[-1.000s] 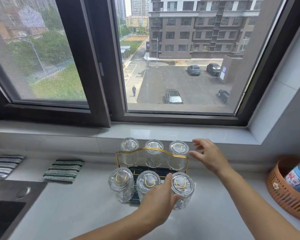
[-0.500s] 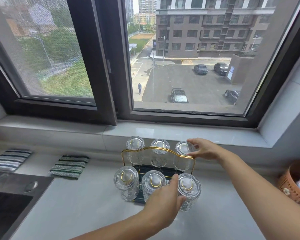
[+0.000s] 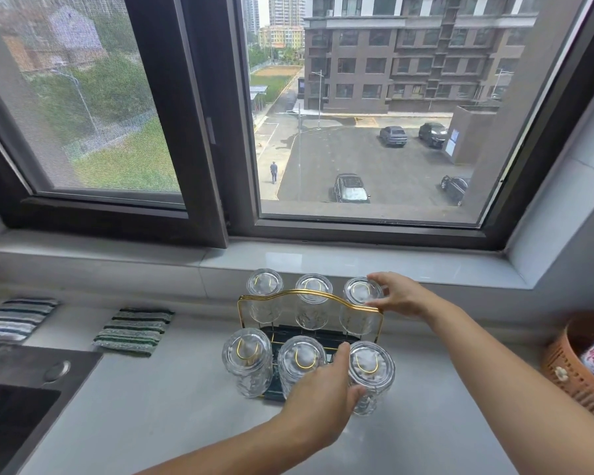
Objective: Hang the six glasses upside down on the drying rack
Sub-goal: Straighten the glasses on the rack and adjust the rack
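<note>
A gold-wire drying rack with a dark base stands on the grey counter below the window. Several clear ribbed glasses hang upside down on it in two rows of three. My left hand is wrapped around the front right glass, partly covering the front middle glass. The front left glass is untouched. My right hand grips the back right glass at the rack's right end. The back middle glass and back left glass stand free.
Two striped cloths lie on the counter to the left. A dark sink fills the lower left corner. An orange basket with a water bottle sits at the right edge. The window sill runs just behind the rack.
My right hand moved from open air at the right onto the back right glass and closed on it. My left hand stayed on the front right glass. The view shifted slightly.
</note>
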`<state>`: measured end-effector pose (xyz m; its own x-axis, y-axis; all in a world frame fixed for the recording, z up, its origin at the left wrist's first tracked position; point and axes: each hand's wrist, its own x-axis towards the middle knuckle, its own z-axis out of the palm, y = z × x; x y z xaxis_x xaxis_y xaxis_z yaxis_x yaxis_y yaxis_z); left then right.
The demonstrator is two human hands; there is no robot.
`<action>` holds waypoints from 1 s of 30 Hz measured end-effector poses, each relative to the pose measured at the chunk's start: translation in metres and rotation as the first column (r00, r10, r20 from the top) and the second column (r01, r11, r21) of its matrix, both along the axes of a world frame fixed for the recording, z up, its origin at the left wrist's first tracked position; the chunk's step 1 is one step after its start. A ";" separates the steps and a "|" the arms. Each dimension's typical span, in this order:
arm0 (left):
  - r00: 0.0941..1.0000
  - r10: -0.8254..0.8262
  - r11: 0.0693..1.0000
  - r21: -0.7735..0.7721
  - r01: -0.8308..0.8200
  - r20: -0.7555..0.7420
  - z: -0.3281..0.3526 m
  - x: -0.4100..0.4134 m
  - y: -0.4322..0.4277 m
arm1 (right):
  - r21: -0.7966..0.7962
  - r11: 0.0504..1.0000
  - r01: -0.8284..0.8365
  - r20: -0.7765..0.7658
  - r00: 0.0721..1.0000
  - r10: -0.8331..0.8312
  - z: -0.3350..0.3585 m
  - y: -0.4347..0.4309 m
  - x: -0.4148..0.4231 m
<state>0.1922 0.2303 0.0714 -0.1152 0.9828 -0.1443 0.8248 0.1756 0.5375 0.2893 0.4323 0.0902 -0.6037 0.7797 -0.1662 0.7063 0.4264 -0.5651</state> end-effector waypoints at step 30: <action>0.910 -0.004 0.999 0.048 0.026 -0.414 0.004 -0.069 -0.002 | -0.086 0.988 0.131 -0.227 0.963 -0.148 -0.011 -0.029 0.018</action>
<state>0.1236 0.2282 0.0754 -0.1392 0.9896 -0.0364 0.9775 0.1432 0.1550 0.3072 0.4029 0.0792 -0.5181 0.8505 -0.0912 0.6019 0.2867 -0.7453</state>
